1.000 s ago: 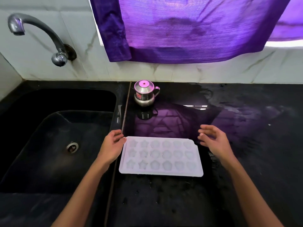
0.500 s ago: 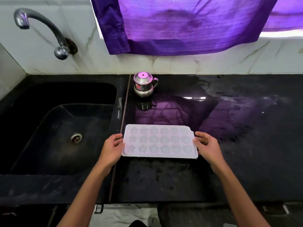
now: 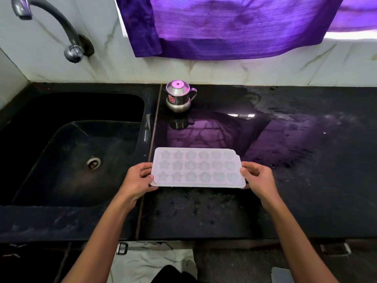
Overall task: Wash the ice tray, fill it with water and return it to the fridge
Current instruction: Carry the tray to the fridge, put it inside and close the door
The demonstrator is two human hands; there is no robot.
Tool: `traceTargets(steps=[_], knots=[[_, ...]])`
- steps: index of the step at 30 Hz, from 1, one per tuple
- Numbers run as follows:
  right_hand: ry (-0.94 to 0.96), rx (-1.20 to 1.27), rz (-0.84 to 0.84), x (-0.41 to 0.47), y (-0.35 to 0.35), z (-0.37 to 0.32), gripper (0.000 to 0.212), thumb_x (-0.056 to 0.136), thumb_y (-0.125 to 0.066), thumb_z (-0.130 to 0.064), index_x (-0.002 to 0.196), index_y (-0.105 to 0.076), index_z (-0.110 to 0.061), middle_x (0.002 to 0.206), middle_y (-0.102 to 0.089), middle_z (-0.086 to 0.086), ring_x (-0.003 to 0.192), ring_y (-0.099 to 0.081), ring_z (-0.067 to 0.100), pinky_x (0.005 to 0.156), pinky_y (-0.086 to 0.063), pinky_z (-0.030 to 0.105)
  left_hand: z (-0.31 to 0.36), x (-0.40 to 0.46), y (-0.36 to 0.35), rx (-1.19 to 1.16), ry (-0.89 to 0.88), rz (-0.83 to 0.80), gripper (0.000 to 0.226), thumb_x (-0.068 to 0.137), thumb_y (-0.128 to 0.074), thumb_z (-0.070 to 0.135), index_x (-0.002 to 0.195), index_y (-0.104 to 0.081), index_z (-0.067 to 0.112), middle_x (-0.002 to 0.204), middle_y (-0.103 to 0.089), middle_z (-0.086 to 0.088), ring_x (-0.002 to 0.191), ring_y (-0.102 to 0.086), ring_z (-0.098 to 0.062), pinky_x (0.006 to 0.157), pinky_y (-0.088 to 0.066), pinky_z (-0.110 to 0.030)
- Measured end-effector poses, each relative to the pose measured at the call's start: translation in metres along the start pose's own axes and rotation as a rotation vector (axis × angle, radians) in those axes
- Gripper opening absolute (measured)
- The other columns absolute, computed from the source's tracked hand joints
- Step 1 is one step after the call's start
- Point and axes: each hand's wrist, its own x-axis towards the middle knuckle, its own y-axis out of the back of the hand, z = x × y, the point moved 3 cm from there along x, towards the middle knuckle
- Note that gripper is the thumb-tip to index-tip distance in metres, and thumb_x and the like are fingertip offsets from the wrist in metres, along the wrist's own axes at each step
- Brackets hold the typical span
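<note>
Lying flat, ice tray [image 3: 196, 167] (long axis left-right, cavities upward)

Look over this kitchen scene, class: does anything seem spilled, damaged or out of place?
Yes. The counter is wet: a puddle lies right of the steel pot and droplets lie in front of the tray. The tray's far right corner looks notched. Both hands, left and right, hold it level.

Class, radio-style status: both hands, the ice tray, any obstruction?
Left hand, right hand grip tray ends. Ice tray level over counter. Steel pot behind, apart; nothing obstructing.
</note>
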Motion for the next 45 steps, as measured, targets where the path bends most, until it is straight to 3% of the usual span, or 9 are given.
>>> traceTargets(steps=[5, 8, 11, 24, 28, 37, 40, 43, 45], knots=[[0.036, -0.004, -0.003, -0.004, -0.003, -0.007, 0.017, 0.092, -0.055, -0.003, 0.1, -0.067, -0.011, 0.085, -0.068, -0.006, 0.072, -0.066, 0.002, 0.06, -0.057, 0.023, -0.002, -0.009, 0.007, -0.044, -0.022, 0.027, 0.028, 0.094, -0.047, -0.007, 0.114, -0.054, 0.012, 0.107, -0.063, -0.002, 0.087, -0.063, -0.013, 0.059, -0.053, -0.024], [0.042, -0.013, -0.017, -0.004, -0.01, -0.012, 0.018, 0.092, -0.056, -0.005, 0.104, -0.069, -0.01, 0.092, -0.071, 0.0, 0.087, -0.068, 0.014, 0.081, -0.056, 0.039, -0.004, -0.018, 0.018, -0.071, -0.038, 0.063, 0.027, 0.094, -0.048, -0.006, 0.112, -0.054, 0.013, 0.111, -0.062, -0.004, 0.088, -0.063, -0.013, 0.059, -0.054, -0.023], [0.051, -0.012, -0.061, -0.006, -0.023, -0.017, 0.018, 0.092, -0.057, -0.007, 0.105, -0.069, -0.01, 0.099, -0.072, 0.004, 0.094, -0.068, 0.022, 0.088, -0.054, 0.045, -0.008, -0.032, 0.033, -0.111, -0.047, 0.101, 0.029, 0.094, -0.047, -0.007, 0.116, -0.054, 0.011, 0.108, -0.063, -0.003, 0.085, -0.063, -0.01, 0.055, -0.054, -0.019], [0.176, -0.169, -0.514, -0.05, -0.163, -0.046, 0.02, 0.09, -0.06, -0.01, 0.109, -0.069, -0.01, 0.104, -0.071, 0.004, 0.097, -0.067, 0.023, 0.091, -0.052, 0.052, -0.097, -0.155, 0.14, -0.33, 0.021, 0.502, 0.032, 0.094, -0.047, -0.009, 0.122, -0.054, 0.004, 0.11, -0.065, -0.008, 0.081, -0.065, -0.01, 0.056, -0.054, -0.015], [0.228, -0.203, -0.706, -0.095, -0.219, -0.058, 0.018, 0.09, -0.06, -0.009, 0.106, -0.069, -0.011, 0.099, -0.072, 0.001, 0.095, -0.067, 0.022, 0.091, -0.052, 0.05, -0.142, -0.216, 0.168, -0.429, 0.075, 0.654, 0.032, 0.093, -0.048, -0.01, 0.116, -0.056, 0.011, 0.108, -0.067, -0.002, 0.082, -0.068, -0.009, 0.068, -0.057, -0.025], [0.352, -0.307, -1.166, -0.256, -0.324, -0.053, 0.018, 0.09, -0.061, -0.01, 0.104, -0.068, -0.019, 0.096, -0.07, -0.006, 0.095, -0.067, 0.018, 0.089, -0.053, 0.047, -0.237, -0.4, 0.187, -0.603, 0.186, 1.062, 0.032, 0.091, -0.049, -0.011, 0.111, -0.056, 0.013, 0.104, -0.068, 0.001, 0.079, -0.066, -0.008, 0.057, -0.052, -0.015], [0.351, -0.323, -1.321, -0.321, -0.35, -0.041, 0.019, 0.09, -0.06, -0.011, 0.106, -0.068, -0.017, 0.098, -0.07, -0.006, 0.094, -0.067, 0.017, 0.086, -0.055, 0.042, -0.265, -0.463, 0.181, -0.648, 0.222, 1.212, 0.03, 0.091, -0.051, -0.01, 0.111, -0.056, 0.011, 0.104, -0.067, -0.002, 0.078, -0.063, -0.01, 0.055, -0.051, -0.013], [0.363, -0.329, -1.476, -0.382, -0.369, -0.03, 0.02, 0.09, -0.06, -0.009, 0.108, -0.067, -0.014, 0.096, -0.071, -0.007, 0.09, -0.067, 0.008, 0.073, -0.057, 0.023, -0.292, -0.517, 0.17, -0.696, 0.267, 1.339, 0.03, 0.09, -0.053, -0.009, 0.111, -0.057, 0.011, 0.106, -0.065, -0.003, 0.084, -0.062, -0.013, 0.056, -0.053, -0.014], [0.359, -0.354, -1.585, -0.424, -0.378, -0.019, 0.02, 0.09, -0.06, -0.009, 0.107, -0.068, -0.015, 0.099, -0.072, -0.003, 0.091, -0.068, 0.011, 0.073, -0.057, 0.023, -0.308, -0.553, 0.158, -0.733, 0.298, 1.425, 0.03, 0.09, -0.053, -0.008, 0.106, -0.058, 0.017, 0.104, -0.065, -0.001, 0.085, -0.062, -0.009, 0.056, -0.053, -0.015]])
